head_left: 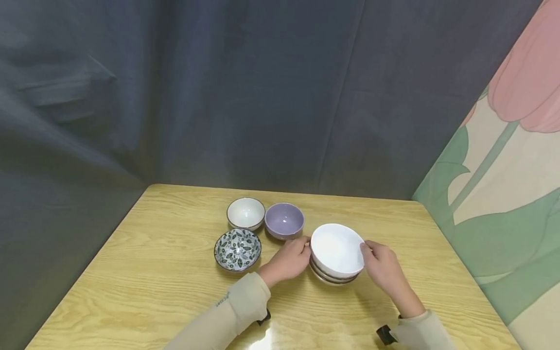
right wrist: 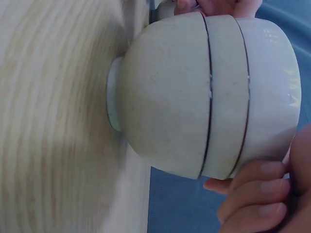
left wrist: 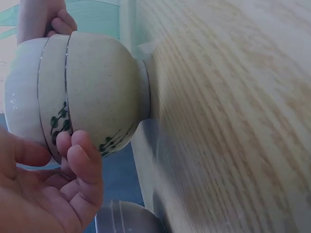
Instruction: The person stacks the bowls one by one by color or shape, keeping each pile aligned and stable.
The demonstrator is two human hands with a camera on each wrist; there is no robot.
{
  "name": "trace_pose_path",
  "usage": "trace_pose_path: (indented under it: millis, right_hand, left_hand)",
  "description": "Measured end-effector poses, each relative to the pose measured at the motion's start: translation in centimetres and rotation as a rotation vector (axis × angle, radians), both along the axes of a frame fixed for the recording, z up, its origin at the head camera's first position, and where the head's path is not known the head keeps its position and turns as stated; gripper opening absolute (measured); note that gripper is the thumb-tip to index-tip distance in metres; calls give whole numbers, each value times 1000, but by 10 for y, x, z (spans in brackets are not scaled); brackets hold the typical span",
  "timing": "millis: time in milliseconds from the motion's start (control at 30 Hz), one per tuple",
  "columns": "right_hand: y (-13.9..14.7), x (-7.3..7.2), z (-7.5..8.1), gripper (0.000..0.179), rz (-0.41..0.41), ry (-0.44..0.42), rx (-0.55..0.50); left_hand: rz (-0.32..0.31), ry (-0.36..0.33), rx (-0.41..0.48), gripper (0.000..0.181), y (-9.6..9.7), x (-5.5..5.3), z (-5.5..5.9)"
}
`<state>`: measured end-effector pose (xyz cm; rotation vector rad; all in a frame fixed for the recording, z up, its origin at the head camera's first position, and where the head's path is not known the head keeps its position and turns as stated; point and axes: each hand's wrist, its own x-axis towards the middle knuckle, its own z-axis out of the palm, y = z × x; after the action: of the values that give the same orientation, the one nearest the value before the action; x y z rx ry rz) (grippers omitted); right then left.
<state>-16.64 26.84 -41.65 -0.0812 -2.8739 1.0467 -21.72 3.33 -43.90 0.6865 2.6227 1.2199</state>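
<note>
A plain white bowl [head_left: 337, 249] sits nested on top of two cream bowls with dark rims, forming a stack whose lowest bowl [right wrist: 167, 92] has its foot at the table. Green leaf sprigs decorate the cream bowls [left wrist: 97, 77] in the left wrist view. My left hand [head_left: 290, 257] holds the stack's left side, thumb and curled fingers at the rims. On the opposite side my right hand [head_left: 385, 267] grips the white bowl, its thumb over the rim and fingers curled against the outer wall.
Left of the stack stand a purple bowl [head_left: 284, 221], a white bowl with a dark rim [head_left: 246, 213] and a leaf-patterned bowl [head_left: 237, 250]. They share the wooden table [head_left: 144, 272]. A dark curtain [head_left: 271, 97] hangs behind, and a flower-printed cloth [head_left: 503, 194] is at the right.
</note>
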Motion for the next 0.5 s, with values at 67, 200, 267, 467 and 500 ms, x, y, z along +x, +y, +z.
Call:
trace_pose_path:
  millis: [67, 200, 267, 467, 500]
  right_hand:
    - [-1, 1, -2, 49, 9, 12, 10]
    - [-4, 3, -3, 48, 5, 28, 9]
    - [-5, 4, -3, 47, -6, 42, 13]
    - [-6, 2, -5, 45, -40, 75, 1]
    - [-7, 2, -5, 44, -44, 80, 0]
  left_hand:
    - [1, 10, -15, 45, 1, 1, -1]
    - [0, 25, -33, 46, 2, 3, -2]
    - [0, 34, -44, 46, 3, 3, -2]
    - [2, 45, -46, 46, 4, 3, -2]
    - [0, 42, -43, 46, 4, 2, -2]
